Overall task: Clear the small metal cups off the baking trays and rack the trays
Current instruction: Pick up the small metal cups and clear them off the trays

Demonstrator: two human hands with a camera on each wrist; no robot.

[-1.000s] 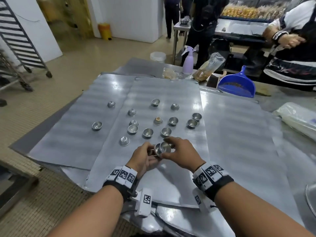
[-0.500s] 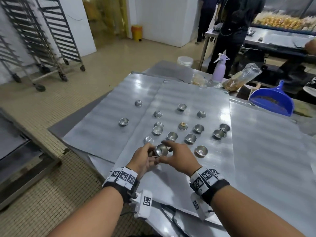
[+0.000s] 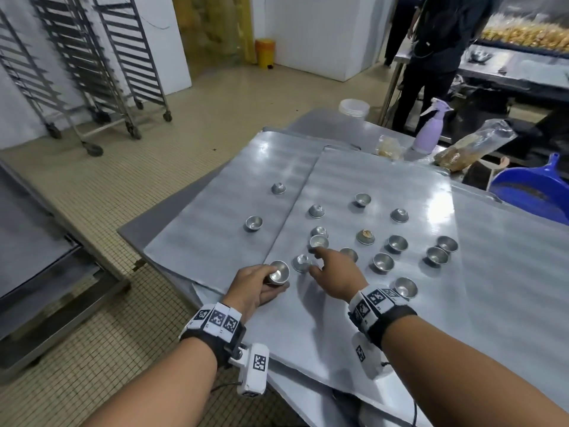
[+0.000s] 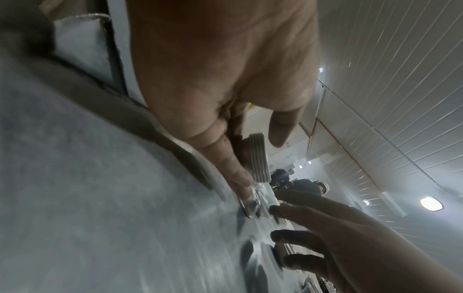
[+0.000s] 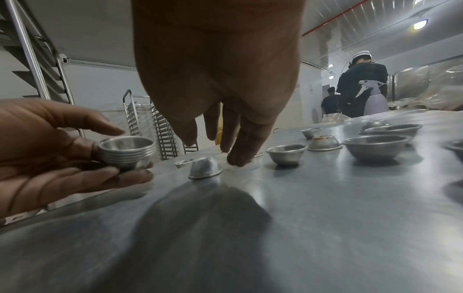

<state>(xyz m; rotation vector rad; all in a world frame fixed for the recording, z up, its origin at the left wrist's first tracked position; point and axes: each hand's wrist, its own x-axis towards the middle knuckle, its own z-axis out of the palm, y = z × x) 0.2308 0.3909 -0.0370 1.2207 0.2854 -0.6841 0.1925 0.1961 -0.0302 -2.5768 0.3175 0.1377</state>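
Your left hand (image 3: 257,288) cradles a stack (image 5: 127,151) of nested cups at the tray's (image 3: 338,328) near edge; your right hand (image 3: 335,274), fingers spread and empty, reaches for an upturned cup (image 3: 301,262). You are mid-collection: next, pinch it, flip it, nest it. More cups (image 3: 397,243) wait beyond.

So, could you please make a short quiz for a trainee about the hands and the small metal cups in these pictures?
1. True or false: the left hand holds a nested stack of cups.
2. The cup with crumbs on it stands: A) upright B) upside down C) on its side.
3. What does the right hand hold?

Key
1. True.
2. B.
3. Nothing; its fingers reach down among loose cups on the baking tray.
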